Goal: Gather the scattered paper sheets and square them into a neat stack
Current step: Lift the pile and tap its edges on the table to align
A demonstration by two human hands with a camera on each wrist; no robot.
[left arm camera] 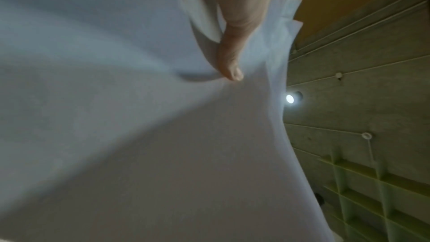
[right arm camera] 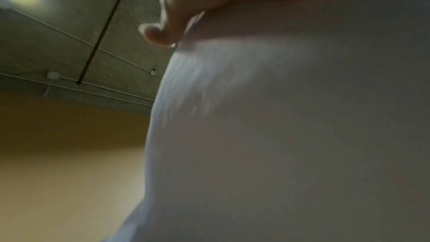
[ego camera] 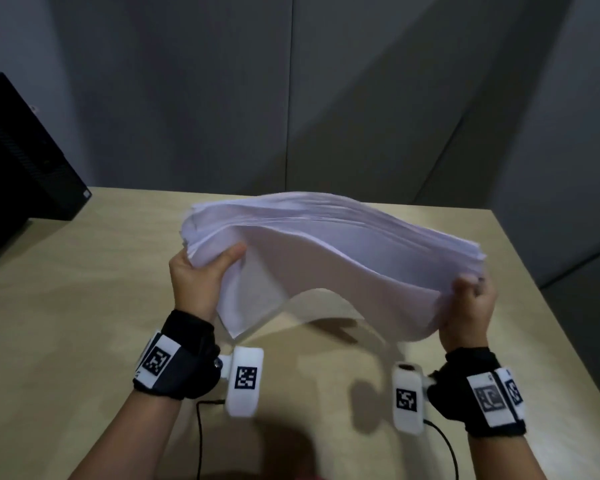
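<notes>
A person lifts a thick bundle of white paper sheets (ego camera: 326, 251) clear of a pale wooden table (ego camera: 84, 306), one hand at each short end. The left hand (ego camera: 201, 275) pinches its end with the thumb pressed across the near face and the fingers hidden behind the sheets; the left wrist view shows that thumb (left arm camera: 230, 58) dimpling the top page. The right hand (ego camera: 471, 303) is curled round the opposite end, gripping it, with its fingertips hidden behind the paper. The bundle sags and arches between the two hands, and a few front sheets hang lower near the left hand, one corner drooping towards the table without clearly touching it. A black computer case (ego camera: 18, 150) stands at the table's far left corner, well apart from the paper.

The paper looks soft and floppy as a mass, light sheet by sheet but with some weight together, and smooth enough for loose pages to slide out of a slack grip. The edges at both ends are staggered, so squaring appears unfinished. A sound hold would likely be on the two short sides, thumbs in front and fingers behind, loose enough to let the sheets settle when the long edge is tapped on the table.
</notes>
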